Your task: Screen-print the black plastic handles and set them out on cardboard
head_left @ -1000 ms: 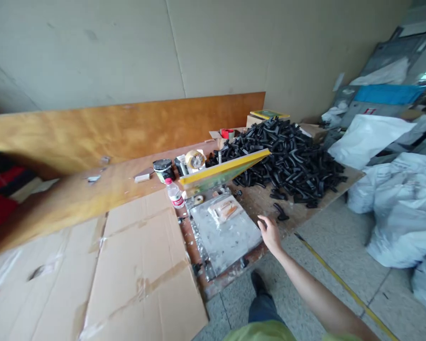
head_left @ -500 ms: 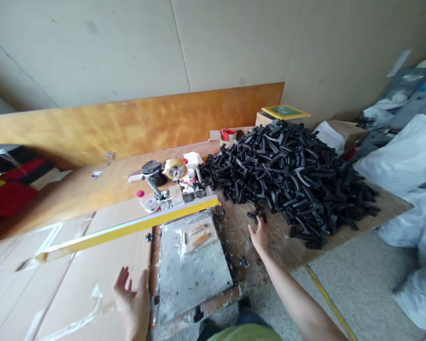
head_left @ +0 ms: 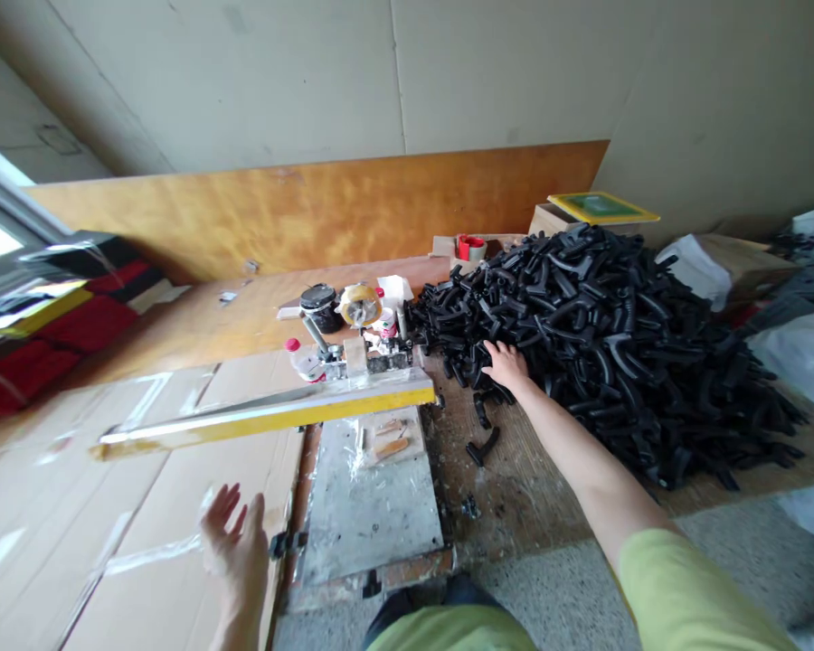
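My right hand (head_left: 507, 366) reaches onto the near left edge of a big heap of black curved plastic handles (head_left: 583, 316). Its fingers look stretched out over the pieces, and no piece shows lifted in them. Just below that hand, one loose black handle (head_left: 485, 447) lies on the brown wooden board, with another close to the heap. My left hand (head_left: 236, 538) hovers palm up over the flat cardboard (head_left: 156, 524), fingers apart and holding nothing. Between the hands sits a grey metal plate (head_left: 373, 515) with a squeegee-like yellow-edged bar (head_left: 271, 418) across its far end.
Behind the bar stand a black tub (head_left: 320, 309), a roll of tape (head_left: 361, 306) and a red-capped bottle (head_left: 305, 359). A yellow-framed screen (head_left: 603, 208) rests on a box behind the heap. Red and black stacks (head_left: 95, 307) lie far left; white sacks (head_left: 804, 357) stand right.
My right hand has moved from the bare board forward to the heap's edge; a loose handle now lies apart below it. The left hand stays open. The view has swung left.
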`<state>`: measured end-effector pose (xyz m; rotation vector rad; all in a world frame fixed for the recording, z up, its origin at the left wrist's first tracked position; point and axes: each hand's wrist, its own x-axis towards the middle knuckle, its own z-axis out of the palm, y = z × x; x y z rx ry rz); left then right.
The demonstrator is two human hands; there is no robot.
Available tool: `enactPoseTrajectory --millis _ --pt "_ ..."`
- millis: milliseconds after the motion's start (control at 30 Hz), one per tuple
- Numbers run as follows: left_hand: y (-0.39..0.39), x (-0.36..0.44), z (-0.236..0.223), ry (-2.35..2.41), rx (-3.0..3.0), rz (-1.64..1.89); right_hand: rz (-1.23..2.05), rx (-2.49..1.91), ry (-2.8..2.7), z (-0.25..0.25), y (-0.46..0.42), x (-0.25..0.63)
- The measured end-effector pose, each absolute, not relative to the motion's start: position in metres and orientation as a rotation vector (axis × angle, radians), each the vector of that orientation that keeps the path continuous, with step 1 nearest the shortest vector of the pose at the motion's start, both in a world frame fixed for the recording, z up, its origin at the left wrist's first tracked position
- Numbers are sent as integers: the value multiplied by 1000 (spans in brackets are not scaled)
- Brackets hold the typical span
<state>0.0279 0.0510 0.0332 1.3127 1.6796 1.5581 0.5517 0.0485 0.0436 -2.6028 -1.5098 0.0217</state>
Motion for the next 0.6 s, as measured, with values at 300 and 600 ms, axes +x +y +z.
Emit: enactPoseTrajectory --millis 300,600 --pt "24 21 35 1782 1206 1512 113 -2779 -1609 34 81 572" --pt "21 22 16 1727 1207 1476 180 -2709 -1830 -1 6 503"
